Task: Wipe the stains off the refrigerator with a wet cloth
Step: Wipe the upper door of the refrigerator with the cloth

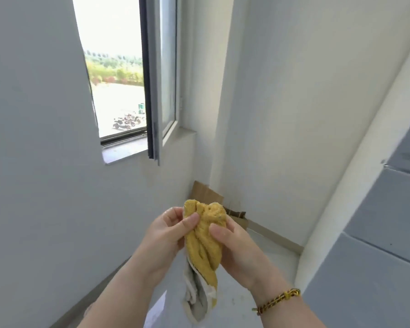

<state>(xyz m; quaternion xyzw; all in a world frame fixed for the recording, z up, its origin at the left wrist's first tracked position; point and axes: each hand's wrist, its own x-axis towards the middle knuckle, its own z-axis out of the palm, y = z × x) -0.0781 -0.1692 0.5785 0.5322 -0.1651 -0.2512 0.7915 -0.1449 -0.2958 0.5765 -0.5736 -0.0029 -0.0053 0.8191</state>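
A yellow cloth (205, 235) with a pale grey underside hangs bunched between both my hands in the lower middle of the head view. My left hand (168, 230) pinches its upper left edge with thumb and fingers. My right hand (234, 242) grips its right side, thumb pressed on the front. The cloth's lower end dangles toward the floor. The refrigerator (374, 233) stands at the right edge, a tall grey-fronted cabinet with a white side, its door seams visible.
A white wall fills the left. An open window (121, 74) with a dark frame and a stone sill sits ahead. Flattened cardboard (206, 194) leans in the far corner on the pale floor (265, 263). A braided bracelet circles my right wrist.
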